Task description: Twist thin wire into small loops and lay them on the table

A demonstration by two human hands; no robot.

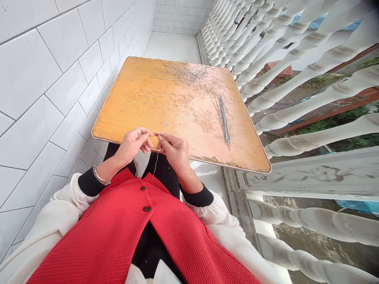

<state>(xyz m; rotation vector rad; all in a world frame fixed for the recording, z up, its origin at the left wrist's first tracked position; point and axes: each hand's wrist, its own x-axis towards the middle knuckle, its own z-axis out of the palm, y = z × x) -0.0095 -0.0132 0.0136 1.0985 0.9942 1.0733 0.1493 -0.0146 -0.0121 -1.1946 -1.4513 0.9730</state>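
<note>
My left hand point(136, 141) and my right hand point(173, 148) meet at the table's near edge, finger and thumb of each pinched on a thin wire point(156, 161). A bit of the wire spans the gap between the fingertips, and a loose tail hangs below my right hand over my lap. Beyond my hands several small wire rings point(148, 101) lie spread on the wooden tabletop point(115, 106). To the right is a bundle of straight grey wires point(224, 122). A tangle of loose wire point(192, 74) lies at the far side.
A white tiled wall point(41, 79) runs close along the left. White balusters point(284, 83) stand along the right beside the table. The table's near edge is chipped, and a small pale patch point(165, 123) marks the top near my hands.
</note>
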